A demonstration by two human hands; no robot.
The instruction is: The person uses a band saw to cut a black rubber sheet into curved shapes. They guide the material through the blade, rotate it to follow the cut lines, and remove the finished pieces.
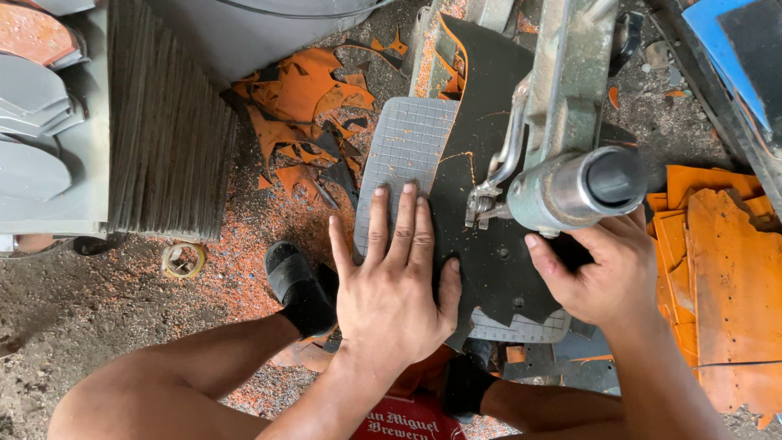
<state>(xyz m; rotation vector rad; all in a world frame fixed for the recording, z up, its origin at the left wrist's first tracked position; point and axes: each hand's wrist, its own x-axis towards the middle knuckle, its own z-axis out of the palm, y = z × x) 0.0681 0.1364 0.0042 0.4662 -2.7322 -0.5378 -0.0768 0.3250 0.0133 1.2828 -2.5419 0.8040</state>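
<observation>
My left hand point(393, 281) lies flat, fingers spread, on a grey grid-patterned rubber sheet point(407, 151) that rests on the dark work plate point(489, 253) of a cutting machine. My right hand point(607, 273) grips the sheet's near right part just under the machine's grey-green head point(570, 183). The small metal blade and foot point(481, 204) sit on the sheet between my hands, beside a thin orange cut line. The sheet's near edge point(521, 327) shows below my right hand.
Orange and dark offcuts point(314, 106) and orange dust litter the ground at the upper left. A tall stack of grey sheets point(167, 122) stands left. Orange sheets point(725, 269) pile up right. My legs and black sandal point(293, 281) are below; a tape roll point(182, 260) lies nearby.
</observation>
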